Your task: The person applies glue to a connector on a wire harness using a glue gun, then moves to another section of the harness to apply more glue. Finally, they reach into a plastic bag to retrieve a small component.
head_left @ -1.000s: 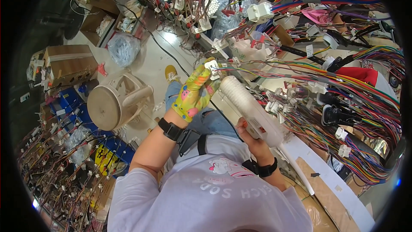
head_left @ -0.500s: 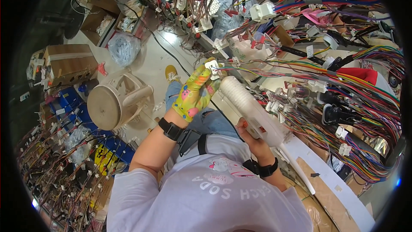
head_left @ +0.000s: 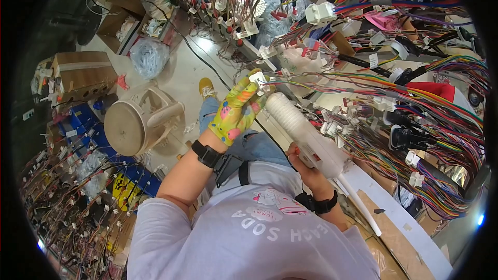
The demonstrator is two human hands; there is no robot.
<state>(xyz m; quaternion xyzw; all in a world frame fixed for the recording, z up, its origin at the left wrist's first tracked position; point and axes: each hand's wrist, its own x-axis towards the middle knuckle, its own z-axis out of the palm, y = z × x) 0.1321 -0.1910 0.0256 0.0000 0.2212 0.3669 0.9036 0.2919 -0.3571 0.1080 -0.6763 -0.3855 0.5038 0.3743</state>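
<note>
wires [head_left: 415,98] crowd, perhaps blocking, white tool [head_left: 306,135].

brown cardboard box [head_left: 83,75] far left, on floor.

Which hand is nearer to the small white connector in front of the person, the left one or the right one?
Left. The gloved left hand pinches the white connector at its fingertips. The bare right hand is lower, gripping the white gun-shaped tool near its rear.
</note>
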